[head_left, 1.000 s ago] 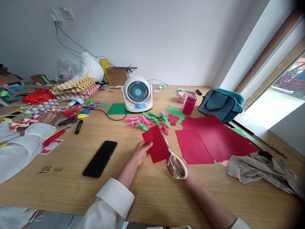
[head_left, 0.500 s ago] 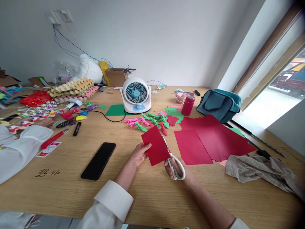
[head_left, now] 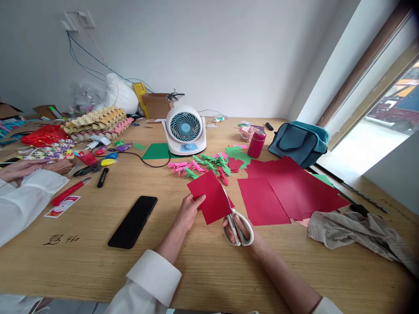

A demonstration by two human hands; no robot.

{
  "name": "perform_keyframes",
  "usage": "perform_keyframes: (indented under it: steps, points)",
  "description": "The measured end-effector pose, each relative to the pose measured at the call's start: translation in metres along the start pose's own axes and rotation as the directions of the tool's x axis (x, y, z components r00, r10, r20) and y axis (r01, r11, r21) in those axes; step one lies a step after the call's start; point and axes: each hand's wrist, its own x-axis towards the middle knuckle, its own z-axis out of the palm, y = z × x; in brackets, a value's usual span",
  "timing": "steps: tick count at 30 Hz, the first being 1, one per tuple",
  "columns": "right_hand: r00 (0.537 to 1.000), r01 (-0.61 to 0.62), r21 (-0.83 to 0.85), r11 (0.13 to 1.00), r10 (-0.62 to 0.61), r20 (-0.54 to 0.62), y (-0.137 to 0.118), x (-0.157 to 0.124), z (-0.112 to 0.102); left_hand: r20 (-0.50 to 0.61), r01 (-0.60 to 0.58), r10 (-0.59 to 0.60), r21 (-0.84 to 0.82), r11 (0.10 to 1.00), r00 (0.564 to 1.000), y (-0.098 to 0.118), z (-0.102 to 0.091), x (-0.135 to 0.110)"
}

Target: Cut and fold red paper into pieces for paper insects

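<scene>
Your left hand [head_left: 190, 212] pinches a red sheet [head_left: 211, 198], thumb on top, and your right hand [head_left: 242, 224] is wrapped through the loops of the scissors [head_left: 233, 213], whose blades lie along the sheet's right side with a sliver of red showing beyond them. The sheet is up in front of you, between your two hands. Since only that left pinch supports it, the paper could sag or twist as the blades press, and the cut would likely wander; your left fingers sit clear of the blades, but sliding them rightward would put them at risk. Left of your grip lies a phone [head_left: 132, 222]; close by on the right are flat red sheets [head_left: 294, 187], which a swinging right elbow or wrist might drag askew. Just beyond your grip, green, pink and red cut pieces [head_left: 209, 163] are heaped loosely. Farther off to the right, a red flask [head_left: 256, 145] is lidded, so its contents are hidden; the teal bag [head_left: 297, 144] beside it shows nothing of its inside, and what the small pink basket [head_left: 248, 132] behind holds is too small to tell.
</scene>
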Motion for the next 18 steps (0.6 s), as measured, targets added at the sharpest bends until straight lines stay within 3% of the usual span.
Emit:
perform_keyframes:
  steps: [8, 18]
  points:
    - [1.000, 0.015, 0.005, 1.000, -0.015, -0.017, 0.008, 0.004, -0.005, 0.100, 0.188, -0.187, -0.004, 0.982, 0.977, 0.005, -0.003, -0.003]
    - [0.998, 0.052, -0.116, 0.992, -0.055, -0.024, -0.005, 0.001, 0.002, 0.194, 0.237, -0.240, 0.040, 0.971, 0.951, 0.000, -0.008, -0.002]
